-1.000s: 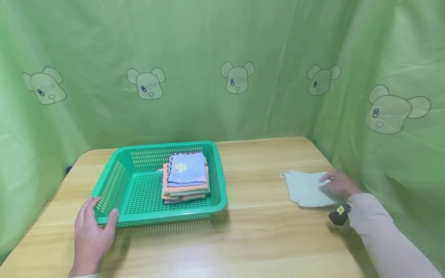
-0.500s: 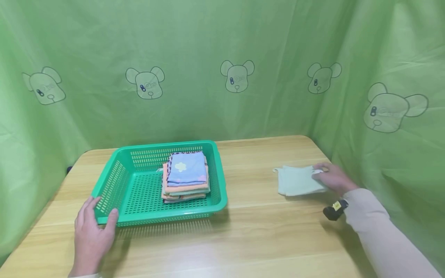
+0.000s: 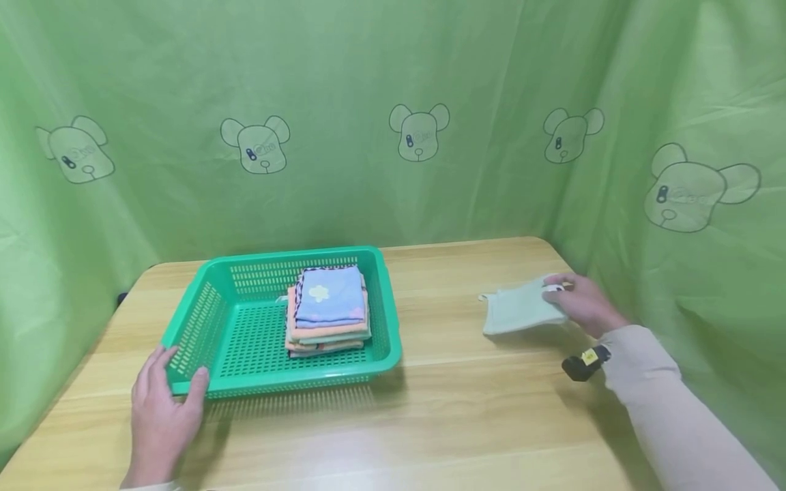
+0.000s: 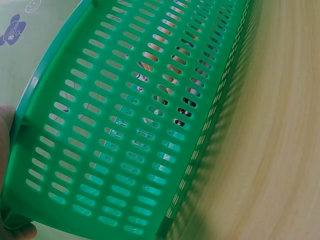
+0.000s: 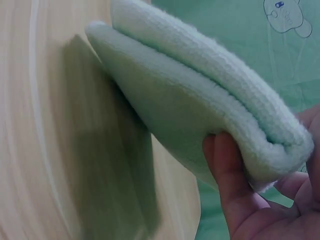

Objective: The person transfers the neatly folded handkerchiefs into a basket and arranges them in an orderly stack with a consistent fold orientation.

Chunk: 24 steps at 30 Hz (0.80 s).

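A folded pale green towel (image 3: 518, 307) is in my right hand (image 3: 583, 303), gripped by its right end between thumb and fingers. The right wrist view shows the towel (image 5: 200, 90) in thick layers, raised over the table with its shadow below. My left hand (image 3: 162, 409) holds the front left corner of a green plastic basket (image 3: 282, 383), fingers over the side rim and thumb at the front rim. Inside the basket, towards its right, sits a stack of folded towels (image 3: 331, 296), the top one blue with a yellow flower.
The wooden table (image 3: 442, 429) has rounded far corners. A green curtain (image 3: 479, 191) printed with bear heads hangs behind it and along both sides. A black wrist device (image 3: 583, 363) hangs under my right wrist.
My right hand has taken up the pale green towel by its right end, lifting it off the table and shifting it slightly left and away. The left hand and basket stay put.
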{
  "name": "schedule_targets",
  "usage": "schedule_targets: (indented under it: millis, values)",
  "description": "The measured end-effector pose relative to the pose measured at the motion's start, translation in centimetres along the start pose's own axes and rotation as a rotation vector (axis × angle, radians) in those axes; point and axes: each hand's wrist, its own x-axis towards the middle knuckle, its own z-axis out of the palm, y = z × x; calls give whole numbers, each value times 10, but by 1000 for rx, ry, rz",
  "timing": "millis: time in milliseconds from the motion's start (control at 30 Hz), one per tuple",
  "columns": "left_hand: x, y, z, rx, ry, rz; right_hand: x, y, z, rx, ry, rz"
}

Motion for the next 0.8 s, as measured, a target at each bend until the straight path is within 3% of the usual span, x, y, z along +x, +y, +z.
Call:
schedule_targets:
  millis: [800]
  values:
    - [0,-5,3,18,15,18,1,-47,15,94,64,-50]
